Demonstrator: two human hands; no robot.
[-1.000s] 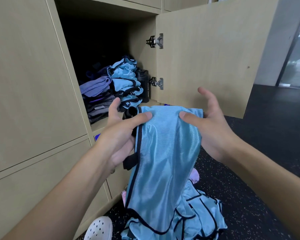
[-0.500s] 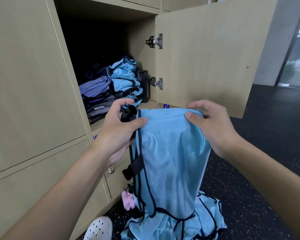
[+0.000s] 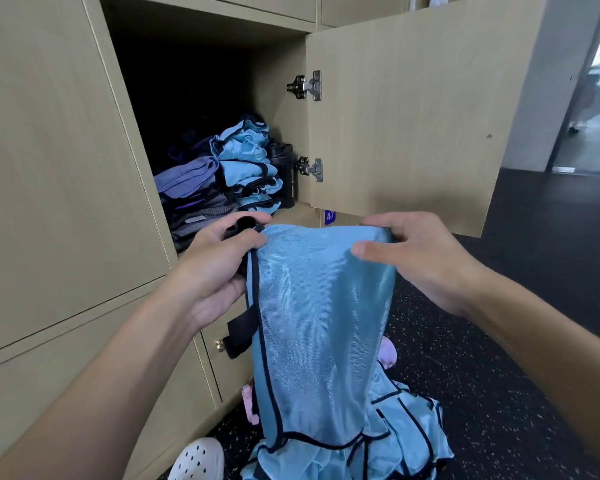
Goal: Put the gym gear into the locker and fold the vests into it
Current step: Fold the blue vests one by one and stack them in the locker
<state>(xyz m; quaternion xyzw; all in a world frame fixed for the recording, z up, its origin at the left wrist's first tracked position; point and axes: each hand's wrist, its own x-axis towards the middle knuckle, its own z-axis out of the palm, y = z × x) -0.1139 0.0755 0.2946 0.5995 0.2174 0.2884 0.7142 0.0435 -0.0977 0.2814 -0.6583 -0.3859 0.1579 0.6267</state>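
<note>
- While both forearms reach in from the bottom corners, the left hand (image 3: 219, 268) pinches the upper left edge of a blue vest (image 3: 319, 323), thumb on the near side and fingers curled round its bunched black trim.
- The right hand (image 3: 420, 261) grips the upper right end of the same fold, thumb pressed on the near face and fingers hooked over the top.
- The blue vest hangs doubled over between the two hands, in front of the locker opening and outside it, with a black strap dangling at its left side.
- Under it, on the dark speckled floor (image 3: 499, 341), lies a heap of vests (image 3: 406, 441) in the same blue, with a pink item (image 3: 387, 351) beside it that is too hidden to identify.
- A white perforated shoe (image 3: 198, 459) shows at the bottom edge, left of the heap.
- Behind the hands the locker (image 3: 274, 109) stands open, its door (image 3: 406, 126) swung out to the right on two metal hinges (image 3: 307, 86).
- Inside, a stack of folded blue vests (image 3: 248, 168) sits towards the right, with a pile of purple and grey clothes (image 3: 191, 192) against its left side.
- A black bottle (image 3: 284, 174) stands upright between the stack and the locker's right wall.
- A small blue tag (image 3: 329, 215) reading 47 sits just below the opening.
</note>
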